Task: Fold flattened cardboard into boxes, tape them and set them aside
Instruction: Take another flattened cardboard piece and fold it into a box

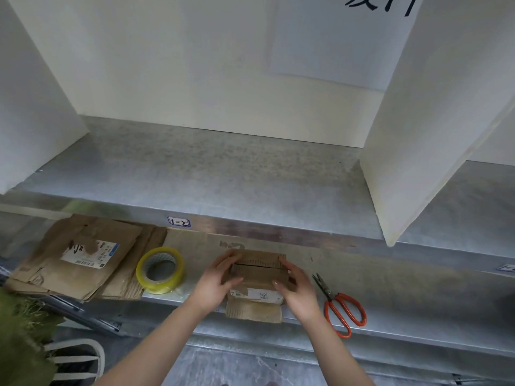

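Note:
A small brown cardboard box (257, 274) stands on the lower metal shelf (390, 288), its top flaps folded down and a white label on its near side. My left hand (220, 280) grips its left side, thumb across the top flap. My right hand (295, 285) holds the right side with curled fingers. A loose flap hangs at the box's near bottom edge. A roll of clear yellowish tape (159, 270) lies just to the left. A stack of flattened cardboard (80, 260) lies at the far left.
Orange-handled scissors (338, 306) lie right of the box. Above runs an upper metal shelf (209, 174) with white dividers (423, 135) at both sides. A white chair (75, 358) and green fabric (19, 338) sit at the lower left.

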{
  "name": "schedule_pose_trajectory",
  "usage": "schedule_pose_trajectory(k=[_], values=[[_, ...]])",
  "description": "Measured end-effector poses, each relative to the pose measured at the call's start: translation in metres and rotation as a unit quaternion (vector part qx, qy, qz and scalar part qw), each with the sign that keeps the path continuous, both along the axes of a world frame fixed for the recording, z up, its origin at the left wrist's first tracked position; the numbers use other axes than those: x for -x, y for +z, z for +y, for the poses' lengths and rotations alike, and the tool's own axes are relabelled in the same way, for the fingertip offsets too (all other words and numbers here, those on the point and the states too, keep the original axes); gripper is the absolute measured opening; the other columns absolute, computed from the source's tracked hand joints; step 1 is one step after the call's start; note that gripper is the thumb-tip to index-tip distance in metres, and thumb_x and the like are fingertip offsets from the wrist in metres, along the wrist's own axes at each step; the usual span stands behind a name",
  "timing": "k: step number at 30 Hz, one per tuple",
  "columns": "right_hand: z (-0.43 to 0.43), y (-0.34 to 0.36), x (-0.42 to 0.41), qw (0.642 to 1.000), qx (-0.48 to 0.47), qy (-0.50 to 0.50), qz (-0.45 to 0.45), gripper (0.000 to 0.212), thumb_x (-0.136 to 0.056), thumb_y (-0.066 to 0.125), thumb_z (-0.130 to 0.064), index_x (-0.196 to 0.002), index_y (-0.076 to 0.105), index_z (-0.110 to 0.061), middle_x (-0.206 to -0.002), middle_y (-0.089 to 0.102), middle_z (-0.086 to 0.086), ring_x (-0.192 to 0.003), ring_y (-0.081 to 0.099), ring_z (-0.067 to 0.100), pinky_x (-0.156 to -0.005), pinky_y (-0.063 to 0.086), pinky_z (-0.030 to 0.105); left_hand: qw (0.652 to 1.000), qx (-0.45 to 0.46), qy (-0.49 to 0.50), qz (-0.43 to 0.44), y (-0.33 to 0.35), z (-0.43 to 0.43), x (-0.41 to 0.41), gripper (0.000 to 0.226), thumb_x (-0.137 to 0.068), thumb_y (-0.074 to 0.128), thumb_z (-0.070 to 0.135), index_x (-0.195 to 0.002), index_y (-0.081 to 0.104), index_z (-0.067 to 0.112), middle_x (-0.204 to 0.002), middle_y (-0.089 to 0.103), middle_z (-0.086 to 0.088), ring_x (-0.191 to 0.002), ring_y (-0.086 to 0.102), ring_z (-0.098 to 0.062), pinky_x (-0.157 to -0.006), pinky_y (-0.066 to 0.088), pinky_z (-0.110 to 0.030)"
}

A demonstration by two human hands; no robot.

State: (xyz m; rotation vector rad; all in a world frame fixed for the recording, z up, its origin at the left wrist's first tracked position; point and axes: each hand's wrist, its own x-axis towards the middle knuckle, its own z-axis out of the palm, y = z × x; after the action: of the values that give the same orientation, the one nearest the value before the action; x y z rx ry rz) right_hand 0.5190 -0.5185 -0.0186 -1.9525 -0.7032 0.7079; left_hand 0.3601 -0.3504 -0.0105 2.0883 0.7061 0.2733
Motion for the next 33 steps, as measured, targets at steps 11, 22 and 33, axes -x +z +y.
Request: schedule_pose_trajectory(k=[11,22,33], values=[[0.01,0.002,0.005,0.989,0.066,0.026,-0.128,0.047,-0.096,0.055,-0.037,-0.141,0.044,-0.03,-0.147,0.035,-0.005,-0.111,0.049,0.006,-0.083,0.038,0.009,0.973,-0.152,-0.053,0.163,0.012,0.023,-0.007,0.066,-0.085,0.044,0.066,-0.143,0.037,0.036,-0.155,0.024,0.015,-0.138,0.029,-0.014,-0.108,0.035,-0.032],[0.009,0.05,0.01,0.915,0.031,0.103,-0.388,0.048,-0.09,0.044,-0.043,-0.133,0.052,-0.025,-0.14,0.051,0.003,-0.136,0.04,0.031,-0.097,0.05,0.041,0.907,-0.411,-0.037,0.087,0.05,0.014,0.027,0.053,-0.088,0.042,0.05,-0.131,0.054,0.023,-0.134,0.057,0.0,-0.126,0.053,-0.024,-0.098,0.046,-0.04],[0.093,0.034,0.143,0.868,0.014,0.269,-0.417,0.049,-0.087,0.042,-0.034,-0.135,0.048,-0.028,-0.134,0.054,0.006,-0.127,0.05,0.031,-0.105,0.043,0.047,0.885,-0.406,-0.065,0.22,0.015,0.064,0.146,0.057,-0.084,0.043,0.049,-0.131,0.055,0.02,-0.132,0.057,-0.001,-0.126,0.05,-0.023,-0.109,0.023,-0.036]])
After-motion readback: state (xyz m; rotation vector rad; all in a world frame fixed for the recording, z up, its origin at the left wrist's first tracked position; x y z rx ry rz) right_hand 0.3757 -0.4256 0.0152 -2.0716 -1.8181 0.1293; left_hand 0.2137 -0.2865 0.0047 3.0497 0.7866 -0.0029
